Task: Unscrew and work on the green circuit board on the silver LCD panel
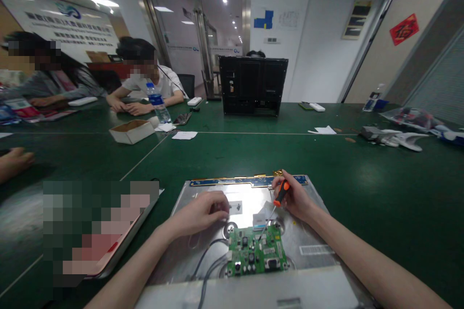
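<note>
My right hand is closed round the orange and black handle of a screwdriver. Its thin shaft slants down to the left, and the tip meets or hovers just over a green circuit board; contact is hard to judge. The board sits on a silver metal panel lying flat before me. Curled in, with thumb near the bent fingers, my left hand is over the panel, up and left of the board. Whatever its fingers may hold is hidden. Grey cables run along the board's left side.
A blue strip board lines the panel's far edge. Left of the panel is a blurred-out flat item. Farther off stand an open box, a water bottle and a black monitor back. Other people sit at the left.
</note>
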A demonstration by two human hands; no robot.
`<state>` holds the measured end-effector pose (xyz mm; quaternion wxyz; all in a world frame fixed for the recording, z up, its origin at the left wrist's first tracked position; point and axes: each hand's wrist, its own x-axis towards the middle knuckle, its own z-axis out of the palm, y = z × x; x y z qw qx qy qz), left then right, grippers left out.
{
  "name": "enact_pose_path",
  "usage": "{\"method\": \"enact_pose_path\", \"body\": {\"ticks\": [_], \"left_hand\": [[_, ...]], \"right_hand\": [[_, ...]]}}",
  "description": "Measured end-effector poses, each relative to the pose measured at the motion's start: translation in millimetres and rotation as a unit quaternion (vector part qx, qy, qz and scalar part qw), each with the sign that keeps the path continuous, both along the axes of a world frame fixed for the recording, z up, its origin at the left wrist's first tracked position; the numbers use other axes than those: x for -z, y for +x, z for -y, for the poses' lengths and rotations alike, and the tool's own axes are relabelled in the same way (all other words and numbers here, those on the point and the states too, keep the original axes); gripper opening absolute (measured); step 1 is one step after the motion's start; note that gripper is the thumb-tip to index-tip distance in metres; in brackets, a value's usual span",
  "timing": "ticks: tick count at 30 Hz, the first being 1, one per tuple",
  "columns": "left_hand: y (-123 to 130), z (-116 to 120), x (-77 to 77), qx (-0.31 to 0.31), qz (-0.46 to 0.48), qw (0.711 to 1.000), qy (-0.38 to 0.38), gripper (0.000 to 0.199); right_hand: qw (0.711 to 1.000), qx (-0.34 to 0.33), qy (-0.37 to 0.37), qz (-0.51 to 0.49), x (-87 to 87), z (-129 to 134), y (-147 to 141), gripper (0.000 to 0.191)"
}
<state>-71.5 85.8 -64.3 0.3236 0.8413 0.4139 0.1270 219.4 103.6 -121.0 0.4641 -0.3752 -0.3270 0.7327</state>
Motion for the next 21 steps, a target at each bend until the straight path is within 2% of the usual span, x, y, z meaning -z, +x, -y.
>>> {"method": "enact_pose_path", "body": {"ticks": [3, 6, 21], "left_hand": [[4.2, 5.3, -2.2, 0.023, 0.031, 0.996, -0.079, 0.012], [7.6, 8.0, -1.6, 0.034, 0.041, 0.992, -0.11, 0.009], [9.5, 3.5, 3.4, 0.086, 0.072, 0.987, -0.114, 0.005]], "right_hand": [[1.0, -0.004, 0.001, 0.002, 0.2, 0.6, -0.1, 0.035], [1.0, -0.007, 0.001, 0.006, 0.8, 0.8, -0.2, 0.034], [1.0, -0.01, -0.005, 0.023, -0.9, 1.2, -1.3, 0.034]]}}
